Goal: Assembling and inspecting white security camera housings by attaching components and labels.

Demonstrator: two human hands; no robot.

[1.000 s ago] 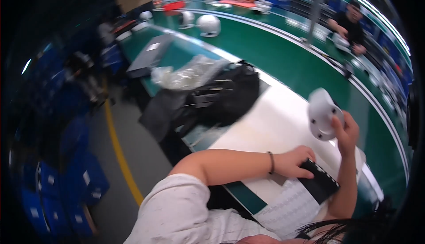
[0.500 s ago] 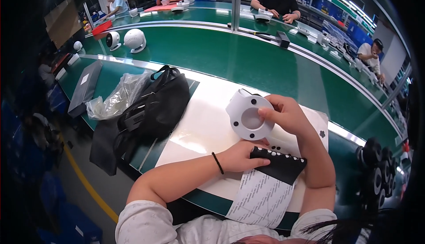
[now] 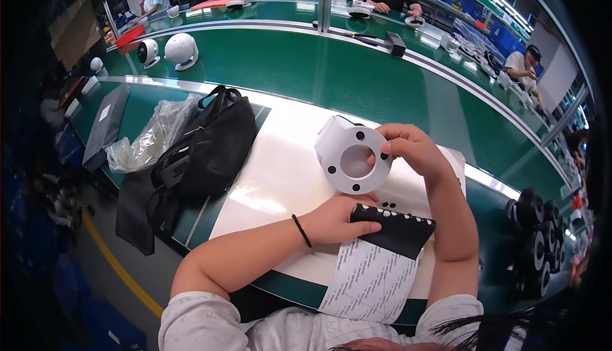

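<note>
I see the white ring-shaped part (image 3: pixel 338 148) raised over the white mat (image 3: pixel 287 153), its face with four black dots (image 3: pixel 361 136) turned to my camera. The right hand (image 3: pixel 411 149) pinches it at its right side, the thumb near one dot. The left hand (image 3: pixel 338 219) is just below, and it grips the edge of a black sheet (image 3: pixel 392 229), thumb on top; I cannot tell if its fingertips touch the ring. From this sheet a white printed backing (image 3: pixel 370 281) hangs toward the person. A few loose black dots (image 3: pixel 387 204) lie on the mat. To the left I find a black bag (image 3: pixel 220 144), then a clear plastic bag (image 3: pixel 153 137) and a long grey box (image 3: pixel 106 125). At the right, black round parts (image 3: pixel 542 243) are piled.
</note>
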